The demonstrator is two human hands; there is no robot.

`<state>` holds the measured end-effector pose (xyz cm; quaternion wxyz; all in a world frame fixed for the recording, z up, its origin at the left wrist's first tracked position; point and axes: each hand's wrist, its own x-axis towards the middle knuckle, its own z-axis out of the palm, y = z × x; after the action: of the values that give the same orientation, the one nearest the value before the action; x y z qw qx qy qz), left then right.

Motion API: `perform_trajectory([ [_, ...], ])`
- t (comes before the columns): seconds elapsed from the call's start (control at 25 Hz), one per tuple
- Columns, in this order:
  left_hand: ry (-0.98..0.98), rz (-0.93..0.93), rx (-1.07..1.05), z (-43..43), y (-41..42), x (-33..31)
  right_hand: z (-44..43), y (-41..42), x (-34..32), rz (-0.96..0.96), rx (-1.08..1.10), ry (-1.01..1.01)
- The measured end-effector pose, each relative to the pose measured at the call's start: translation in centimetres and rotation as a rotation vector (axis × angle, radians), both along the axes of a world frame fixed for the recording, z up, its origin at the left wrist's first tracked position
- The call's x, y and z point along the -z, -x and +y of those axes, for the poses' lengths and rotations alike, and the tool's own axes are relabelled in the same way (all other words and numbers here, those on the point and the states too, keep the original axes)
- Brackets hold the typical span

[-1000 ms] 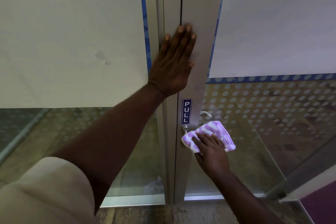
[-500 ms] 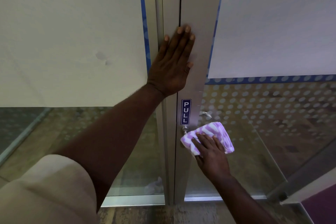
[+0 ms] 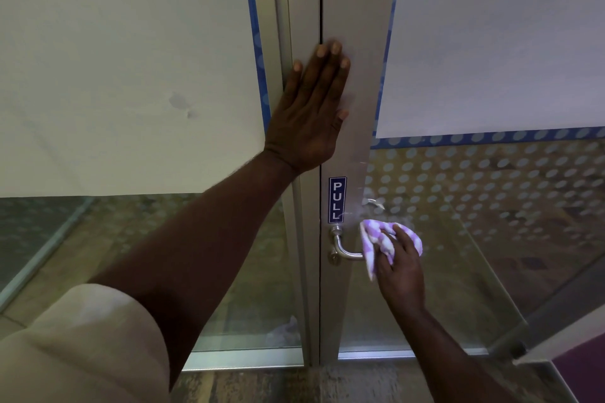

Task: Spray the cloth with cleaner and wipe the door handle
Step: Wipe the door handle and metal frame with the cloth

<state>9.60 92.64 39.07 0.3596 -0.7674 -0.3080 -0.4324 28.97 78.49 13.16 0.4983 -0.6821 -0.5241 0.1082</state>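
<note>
Frosted glass panels fill the upper half of the frame on both sides, with clear glass below them and a band of pale dots across the right pane. Between them, down the middle, runs the grey metal door frame. My left hand lies flat against that frame at upper centre, fingers straight and together, thumb out to the right, gripping nothing. Its bare forearm reaches back to a beige sleeve in the lower left corner. Below the hand, a small blue PULL sign is stuck upright on the frame. Just under the sign sits the silver door handle, a lever bending out to the right. My right hand, right of centre, has its fingers curled over the purple-and-white cloth, holding it bunched around the lever's outer end, so that end is hidden. One corner of the cloth hangs down beside my thumb.
</note>
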Motion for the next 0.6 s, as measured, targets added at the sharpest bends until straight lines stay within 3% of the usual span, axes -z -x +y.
perform_trajectory([
  [0.2, -0.003, -0.003, 0.004, 0.1, -0.1, 0.1, 0.4, 1.0, -0.6, 0.300, 0.117, -0.021],
  [0.6, -0.002, -0.004, 0.031, 0.4, 0.0, 0.2, 0.0, 2.6, -0.1, 0.624, 0.276, -0.051],
])
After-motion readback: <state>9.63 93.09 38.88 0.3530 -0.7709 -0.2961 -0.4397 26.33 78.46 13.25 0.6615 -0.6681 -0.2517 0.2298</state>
